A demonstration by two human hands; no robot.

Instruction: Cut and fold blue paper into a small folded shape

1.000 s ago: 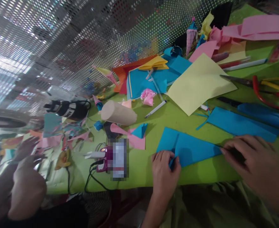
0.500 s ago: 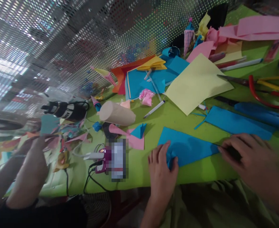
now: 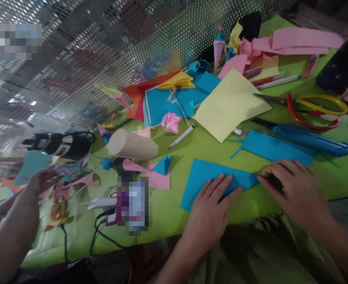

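Observation:
A blue sheet of paper (image 3: 196,177), tapering to a point on the right, lies on the green table (image 3: 156,232) in front of me. My left hand (image 3: 214,203) rests flat on it with the fingers stretched out. The narrow right tip of the paper is pinched between thumb and fingers of my right hand (image 3: 289,189). Just beyond that hand lies a blue paper strip (image 3: 277,146) with thin cut ends. A blue utility knife (image 3: 313,140) is behind the strip.
Scissors (image 3: 310,104) with red and yellow handles lie at the right, beside a pale yellow sheet (image 3: 230,106). A beige cylinder (image 3: 132,145), a pen (image 3: 181,137) and a cabled purple device (image 3: 122,207) stand leftward. Another person's arm (image 3: 20,213) reaches in at far left.
My left hand has slid right along the blue paper and flattened from a curled hold at its left side. My right hand keeps its pinch. The view has shifted slightly right.

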